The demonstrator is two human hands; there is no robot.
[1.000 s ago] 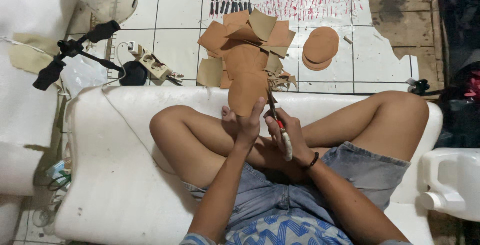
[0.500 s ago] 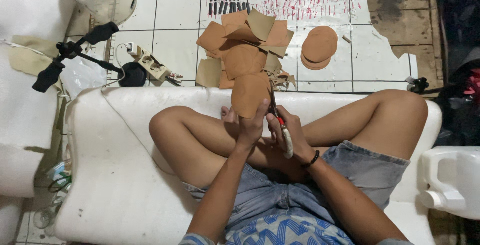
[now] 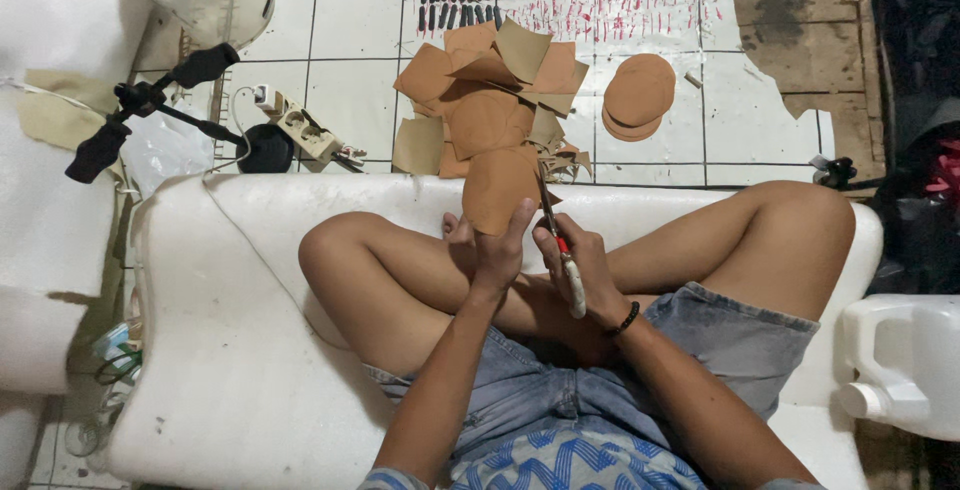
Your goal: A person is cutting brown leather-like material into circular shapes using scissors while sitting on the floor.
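A tan, rounded piece of cardboard [image 3: 497,188] is held upright over the front edge of the white cushion. A pair of scissors [image 3: 558,240] with pale handles touches its right edge, blades pointing up.

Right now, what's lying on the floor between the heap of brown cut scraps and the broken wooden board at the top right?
In the head view, a stack of round brown discs lies on the white tiles between the scrap heap and the wooden board.
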